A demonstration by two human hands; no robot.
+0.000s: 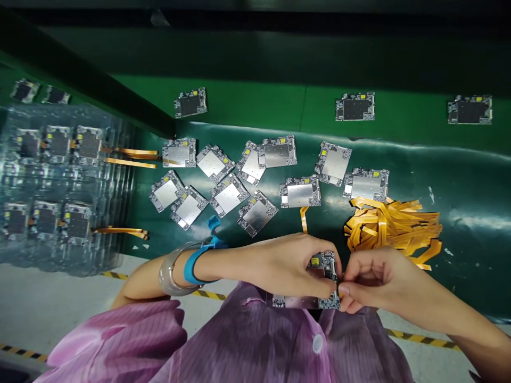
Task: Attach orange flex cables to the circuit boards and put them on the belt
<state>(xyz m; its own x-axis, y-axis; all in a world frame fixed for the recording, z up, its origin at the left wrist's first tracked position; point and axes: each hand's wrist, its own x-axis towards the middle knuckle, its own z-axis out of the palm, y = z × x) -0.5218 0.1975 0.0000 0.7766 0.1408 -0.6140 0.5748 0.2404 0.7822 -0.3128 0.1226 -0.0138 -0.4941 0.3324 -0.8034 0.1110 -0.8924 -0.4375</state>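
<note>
My left hand (pixel 285 263) is closed around a small circuit board (pixel 321 266) with a yellow sticker, held just above my lap. My right hand (pixel 373 279) pinches at the board's right edge, its fingertips touching those of the left hand. What the right fingers pinch is too small to make out. An orange flex strip (pixel 304 219) pokes up from behind the left hand. A blue strap (pixel 197 258) and a metal bangle (pixel 170 271) sit on my left wrist. A second board (pixel 305 302) shows under the hands.
Several loose circuit boards (pixel 227 194) with metal shields lie spread on the dark green mat (pixel 459 186). A heap of orange flex strips (pixel 393 226) lies at right. Clear plastic trays (pixel 59 186) with boards stand stacked at left. More boards (pixel 355 106) rest on the farther green belt.
</note>
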